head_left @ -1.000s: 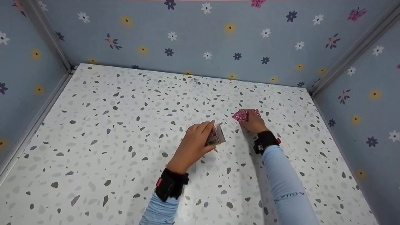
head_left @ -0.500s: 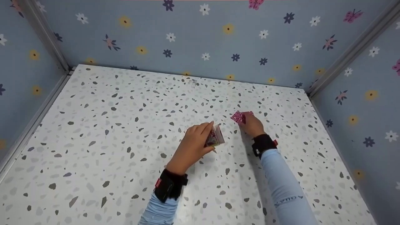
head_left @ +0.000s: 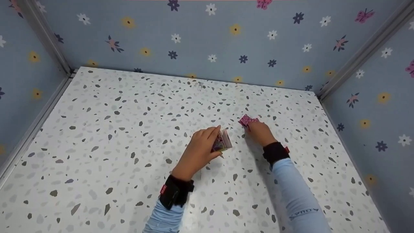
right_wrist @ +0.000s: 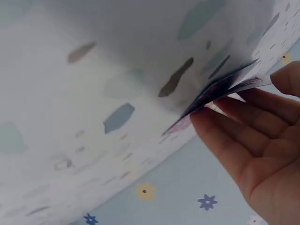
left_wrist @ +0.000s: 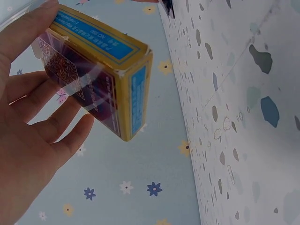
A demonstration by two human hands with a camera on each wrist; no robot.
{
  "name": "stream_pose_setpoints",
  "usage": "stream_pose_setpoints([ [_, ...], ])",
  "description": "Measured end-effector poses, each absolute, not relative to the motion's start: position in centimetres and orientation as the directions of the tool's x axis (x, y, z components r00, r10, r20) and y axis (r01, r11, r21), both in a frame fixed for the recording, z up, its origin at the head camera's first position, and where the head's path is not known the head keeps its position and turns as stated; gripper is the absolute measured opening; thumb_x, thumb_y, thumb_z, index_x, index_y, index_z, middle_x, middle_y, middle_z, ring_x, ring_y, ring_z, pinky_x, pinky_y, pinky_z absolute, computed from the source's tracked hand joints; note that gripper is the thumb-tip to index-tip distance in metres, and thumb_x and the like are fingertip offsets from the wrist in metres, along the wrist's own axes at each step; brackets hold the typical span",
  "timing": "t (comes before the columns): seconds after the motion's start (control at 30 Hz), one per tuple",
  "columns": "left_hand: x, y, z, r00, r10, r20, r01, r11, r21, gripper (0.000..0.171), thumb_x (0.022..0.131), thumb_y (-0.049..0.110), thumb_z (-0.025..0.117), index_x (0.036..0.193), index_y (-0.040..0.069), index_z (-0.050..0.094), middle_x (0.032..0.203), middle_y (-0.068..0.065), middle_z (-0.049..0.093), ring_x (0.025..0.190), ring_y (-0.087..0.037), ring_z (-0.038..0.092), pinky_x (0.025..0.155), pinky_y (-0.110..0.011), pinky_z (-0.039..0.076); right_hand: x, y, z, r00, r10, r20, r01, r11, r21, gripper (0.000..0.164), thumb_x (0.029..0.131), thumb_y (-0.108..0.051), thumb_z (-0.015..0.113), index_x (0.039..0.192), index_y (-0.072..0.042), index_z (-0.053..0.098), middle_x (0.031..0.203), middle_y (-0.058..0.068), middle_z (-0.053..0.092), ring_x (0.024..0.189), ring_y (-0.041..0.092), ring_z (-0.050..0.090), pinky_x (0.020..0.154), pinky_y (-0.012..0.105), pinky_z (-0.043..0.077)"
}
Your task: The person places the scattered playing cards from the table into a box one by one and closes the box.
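My left hand (head_left: 198,150) grips a playing-card box (head_left: 218,144) between thumb and fingers, held over the table. Its pale flap (head_left: 227,139) sticks up at the right end. In the left wrist view the box (left_wrist: 101,70) shows gold edges, blue side panels with print and a dark patterned face. To the right, my right hand (head_left: 260,133) pinches a few playing cards (head_left: 245,120) with pink speckled backs, low over the table. Seen from the right wrist, the cards (right_wrist: 213,96) fan slightly apart between thumb and fingertips. My palm covers part of them in the head view.
The white speckled table (head_left: 129,136) meets a blue flowered panel (head_left: 194,38) along its back edge. Similar panels stand at left and right, with grey metal posts (head_left: 352,51) at the corners.
The cards in my right hand have turned and show less of their pink backs. That hand has dipped slightly toward me. My left hand and the box stay nearly still.
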State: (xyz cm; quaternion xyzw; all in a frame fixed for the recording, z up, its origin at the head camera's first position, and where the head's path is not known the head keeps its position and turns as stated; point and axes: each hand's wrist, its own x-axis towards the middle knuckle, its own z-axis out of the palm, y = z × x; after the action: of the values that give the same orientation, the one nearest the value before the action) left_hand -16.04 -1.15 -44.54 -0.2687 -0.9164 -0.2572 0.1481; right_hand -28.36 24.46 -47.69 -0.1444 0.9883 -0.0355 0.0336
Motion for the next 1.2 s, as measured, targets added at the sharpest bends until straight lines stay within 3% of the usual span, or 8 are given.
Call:
stream_pose_setpoints([
  [0.27,-16.0,-1.0,-44.7,-0.804,0.413,0.429,0.575,0.724,0.381,0.077,0.077,0.034,0.074,0.140,0.005,0.040,0.134,-0.009,0.051,0.118,-0.027,0.051,0.103,-0.042,0.039,-26.6,23.5,-47.8,-0.850,-0.483,0.210,-0.452,0.873,0.182,0.016,0.090,-0.014,0.058,0.082,-0.002,0.066,0.057,0.010,0.058,0.047,0.026,0.051,0.045,0.042,0.045],
  [0.4,-16.1,-1.0,-44.7,-0.807,0.414,0.421,0.572,0.726,0.382,0.077,0.078,0.035,0.073,0.141,0.005,0.040,0.133,-0.008,0.051,0.118,-0.026,0.051,0.104,-0.041,0.039,-25.7,23.1,-47.5,-0.789,-0.541,0.292,-0.493,0.840,0.225,0.007,0.087,-0.006,0.060,0.086,-0.001,0.064,0.076,0.010,0.061,0.061,0.025,0.057,0.047,0.037,0.048],
  [0.53,-16.1,-0.9,-44.7,-0.809,0.417,0.415,0.570,0.729,0.379,0.077,0.078,0.037,0.072,0.141,0.005,0.040,0.133,-0.008,0.052,0.119,-0.026,0.051,0.104,-0.041,0.039,-24.9,22.8,-46.9,-0.779,-0.520,0.351,-0.489,0.854,0.178,0.006,0.087,-0.003,0.059,0.089,-0.002,0.065,0.091,0.012,0.055,0.075,0.024,0.053,0.048,0.034,0.047],
  [0.77,-16.1,-1.0,-44.7,-0.816,0.417,0.399,0.562,0.733,0.383,0.078,0.079,0.038,0.071,0.142,0.006,0.039,0.134,-0.009,0.051,0.119,-0.028,0.050,0.105,-0.042,0.039,-23.4,22.6,-45.9,-0.817,-0.424,0.390,-0.435,0.898,0.064,0.012,0.090,-0.010,0.058,0.098,-0.007,0.067,0.080,0.011,0.068,0.055,0.024,0.056,0.045,0.039,0.046],
  [1.0,-16.1,-1.0,-44.7,-0.817,0.417,0.399,0.563,0.725,0.396,0.078,0.079,0.037,0.071,0.141,0.005,0.039,0.135,-0.010,0.051,0.120,-0.027,0.050,0.106,-0.042,0.038,-21.8,22.9,-44.9,-0.846,-0.353,0.400,-0.441,0.884,-0.152,0.017,0.092,-0.018,0.058,0.103,-0.009,0.066,0.083,0.006,0.072,0.067,0.019,0.066,0.056,0.037,0.052],
  [1.2,-16.0,-1.1,-44.7,-0.803,0.419,0.423,0.576,0.726,0.374,0.077,0.078,0.037,0.072,0.140,0.004,0.040,0.133,-0.010,0.052,0.118,-0.027,0.051,0.104,-0.042,0.040,-20.4,23.2,-43.9,-0.848,-0.296,0.440,-0.452,0.837,-0.307,0.021,0.087,-0.028,0.065,0.101,-0.012,0.066,0.083,0.004,0.073,0.068,0.017,0.065,0.056,0.033,0.051],
])
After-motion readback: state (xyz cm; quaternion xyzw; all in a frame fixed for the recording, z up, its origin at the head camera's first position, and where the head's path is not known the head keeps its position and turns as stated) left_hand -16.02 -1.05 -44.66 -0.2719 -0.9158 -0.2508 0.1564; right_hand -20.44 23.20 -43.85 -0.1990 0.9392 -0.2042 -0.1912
